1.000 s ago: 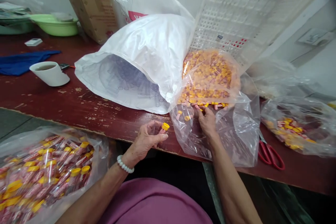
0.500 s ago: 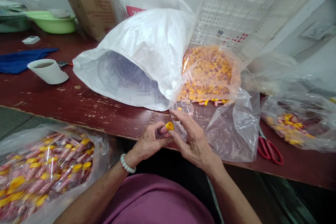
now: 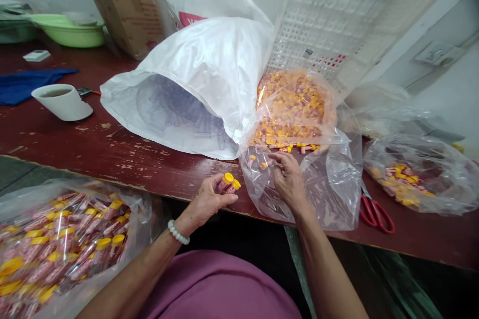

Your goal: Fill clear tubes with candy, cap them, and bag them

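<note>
My left hand (image 3: 210, 200), with a pale bead bracelet, is closed around two yellow-capped tubes (image 3: 228, 184) just past the table's front edge. My right hand (image 3: 290, 179) is over the mouth of a clear plastic bag (image 3: 325, 199), its fingers bent together near a small yellow-capped piece (image 3: 265, 165); whether it grips anything is hidden. Another small piece (image 3: 251, 160) lies beside it. Many yellow-capped pieces (image 3: 294, 104) fill the back of that bag. Left of it, a white sack (image 3: 224, 65) lies open, with clear tubes (image 3: 187, 114) inside.
A bag of filled tubes (image 3: 67, 249) sits low at the left. Red-handled scissors (image 3: 377, 214) and another bag of pieces (image 3: 411, 179) lie right. A white cup (image 3: 62, 102), blue cloth (image 3: 33, 84), green basin (image 3: 71, 32), carton (image 3: 129, 10) and white crate (image 3: 329, 20) stand farther back.
My right hand has moved away from my left hand, rightward to the clear bag's mouth. Two yellow caps now show in my left hand, which has shifted slightly left.
</note>
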Demonstrator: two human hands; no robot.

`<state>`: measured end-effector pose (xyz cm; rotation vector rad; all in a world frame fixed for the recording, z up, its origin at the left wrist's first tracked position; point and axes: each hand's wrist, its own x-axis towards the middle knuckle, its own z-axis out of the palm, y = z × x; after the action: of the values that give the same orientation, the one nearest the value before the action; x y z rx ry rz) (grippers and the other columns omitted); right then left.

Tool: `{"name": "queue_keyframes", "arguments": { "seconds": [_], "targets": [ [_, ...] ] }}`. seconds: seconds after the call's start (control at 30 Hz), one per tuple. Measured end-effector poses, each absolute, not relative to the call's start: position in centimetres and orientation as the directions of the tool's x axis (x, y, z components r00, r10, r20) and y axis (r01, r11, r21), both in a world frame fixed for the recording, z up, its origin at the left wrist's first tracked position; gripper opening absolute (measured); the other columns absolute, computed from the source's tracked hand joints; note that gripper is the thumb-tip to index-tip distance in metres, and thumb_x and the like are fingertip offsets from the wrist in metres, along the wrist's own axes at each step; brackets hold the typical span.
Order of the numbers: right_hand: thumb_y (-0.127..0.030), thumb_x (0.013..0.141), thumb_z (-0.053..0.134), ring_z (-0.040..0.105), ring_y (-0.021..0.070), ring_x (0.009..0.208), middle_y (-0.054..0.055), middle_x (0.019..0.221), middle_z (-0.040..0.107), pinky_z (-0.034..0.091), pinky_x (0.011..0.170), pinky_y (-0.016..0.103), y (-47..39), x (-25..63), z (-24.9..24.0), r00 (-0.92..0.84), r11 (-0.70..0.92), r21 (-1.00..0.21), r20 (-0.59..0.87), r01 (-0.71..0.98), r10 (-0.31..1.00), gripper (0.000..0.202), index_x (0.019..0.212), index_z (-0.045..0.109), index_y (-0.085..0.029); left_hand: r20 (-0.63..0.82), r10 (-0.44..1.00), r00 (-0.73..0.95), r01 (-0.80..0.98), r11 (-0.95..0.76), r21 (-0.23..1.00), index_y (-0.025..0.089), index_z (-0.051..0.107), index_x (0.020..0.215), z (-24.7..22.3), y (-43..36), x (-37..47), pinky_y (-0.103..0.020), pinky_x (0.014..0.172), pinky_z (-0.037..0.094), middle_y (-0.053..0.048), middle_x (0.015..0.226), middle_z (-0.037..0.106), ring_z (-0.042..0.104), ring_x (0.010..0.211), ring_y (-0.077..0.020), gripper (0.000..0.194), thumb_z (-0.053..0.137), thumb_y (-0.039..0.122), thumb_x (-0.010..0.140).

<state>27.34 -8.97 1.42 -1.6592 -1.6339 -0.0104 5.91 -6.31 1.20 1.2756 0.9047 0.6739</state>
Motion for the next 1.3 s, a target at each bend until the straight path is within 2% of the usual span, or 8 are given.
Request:
{"name": "queue_keyframes", "arguments": {
  "seconds": [0.2, 0.4, 0.5, 0.57, 0.63, 0.93, 1.13, 1.3],
  "targets": [
    [-0.011, 0.077, 0.05, 0.054, 0.0223, 0.096, 0.008, 0.102, 0.067, 0.038, 0.09, 0.037, -6.7, 30.3, -2.6, 0.081, 0.07, -0.416, 0.334, 0.907, 0.939, 0.031, 0.103, 0.066, -0.019, -0.228, 0.861, 0.455, 0.033, 0.24, 0.97, 0.013, 0.056, 0.087, 0.0, -5.7, 5.2, -0.014, 0.033, 0.026, 0.003, 0.067, 0.054, 0.043, 0.045, -0.0046, 0.031, 0.071, 0.027, 0.063],
    [-0.025, 0.085, 0.046, 0.054, 0.0222, 0.085, 0.011, 0.09, 0.062, 0.043, 0.082, 0.04, -7.5, 30.6, -2.3, 0.316, -0.084, -0.509, 0.389, 0.857, 0.865, 0.026, 0.102, 0.061, -0.014, -0.223, 0.862, 0.455, 0.03, 0.235, 0.971, 0.013, 0.058, 0.084, 0.7, -5.9, 5.9, -0.016, 0.035, 0.028, 0.003, 0.067, 0.054, 0.042, 0.046, -0.0042, 0.028, 0.072, 0.025, 0.062],
    [-0.034, 0.09, 0.042, 0.057, 0.0178, 0.074, 0.006, 0.084, 0.061, 0.048, 0.071, 0.034, -9.1, 28.7, 0.1, 0.429, -0.059, -0.684, 0.386, 0.727, 0.816, 0.028, 0.106, 0.054, -0.015, -0.197, 0.871, 0.45, 0.013, 0.215, 0.977, 0.013, 0.059, 0.079, 1.3, -6.2, 6.3, -0.017, 0.043, 0.034, 0.003, 0.067, 0.055, 0.042, 0.05, -0.0046, 0.024, 0.072, 0.022, 0.061],
    [-0.038, 0.088, 0.049, 0.06, 0.0149, 0.073, 0.002, 0.083, 0.062, 0.049, 0.069, 0.03, -10.3, 26.0, 1.8, 0.432, 0.095, -0.87, 0.331, 0.483, 0.839, 0.024, 0.103, 0.053, -0.019, -0.18, 0.869, 0.461, 0.017, 0.195, 0.981, 0.012, 0.059, 0.078, 1.5, -6.4, 6.6, -0.018, 0.051, 0.038, 0.003, 0.069, 0.055, 0.046, 0.056, -0.0063, 0.023, 0.072, 0.019, 0.06],
    [-0.036, 0.085, 0.056, 0.061, 0.0139, 0.075, 0.002, 0.086, 0.064, 0.049, 0.07, 0.028, -11.1, 23.0, 3.2, 0.377, 0.18, -0.915, 0.319, 0.36, 0.87, 0.02, 0.098, 0.055, -0.021, -0.143, 0.86, 0.491, 0.051, 0.136, 0.989, 0.012, 0.058, 0.078, 1.5, -6.6, 6.8, -0.02, 0.057, 0.04, 0.002, 0.07, 0.055, 0.048, 0.062, -0.0084, 0.023, 0.072, 0.018, 0.06],
    [-0.026, 0.084, 0.057, 0.055, 0.0192, 0.107, 0.005, 0.11, 0.062, 0.041, 0.095, 0.038, -12.1, 19.7, 3.8, 0.11, 0.346, -0.774, 0.468, 0.53, 0.877, 0.008, 0.089, 0.063, -0.023, 0.015, 0.832, 0.555, 0.149, -0.117, 0.982, 0.014, 0.056, 0.078, 0.3, -6.9, 6.3, -0.023, 0.06, 0.038, 0.001, 0.073, 0.057, 0.047, 0.065, -0.0112, 0.017, 0.066, 0.025, 0.069],
    [-0.031, 0.091, 0.045, 0.054, 0.0202, 0.108, 0.007, 0.107, 0.06, 0.041, 0.096, 0.041, -9.9, 21.4, 5.5, 0.372, 0.281, -0.716, 0.608, 0.639, 0.702, 0.019, 0.1, 0.059, -0.023, 0.025, 0.815, 0.579, 0.324, -0.258, 0.91, 0.017, 0.057, 0.073, 0.5, -7.2, 6.7, -0.024, 0.056, 0.033, 0.002, 0.066, 0.055, 0.046, 0.06, -0.0121, 0.01, 0.064, 0.017, 0.065],
    [-0.036, 0.085, 0.056, 0.048, 0.0239, 0.114, 0.009, 0.122, 0.054, 0.037, 0.098, 0.043, -7.9, 18.5, 3.6, 0.113, 0.3, -0.566, 0.581, 0.767, 0.806, 0.033, 0.116, 0.055, -0.024, 0.041, 0.771, 0.635, 0.331, -0.319, 0.888, 0.018, 0.058, 0.06, 0.9, -8.1, 7.6, -0.027, 0.055, 0.034, -0.001, 0.059, 0.056, 0.046, 0.057, -0.0143, 0.008, 0.06, 0.01, 0.062]
  ]
}}
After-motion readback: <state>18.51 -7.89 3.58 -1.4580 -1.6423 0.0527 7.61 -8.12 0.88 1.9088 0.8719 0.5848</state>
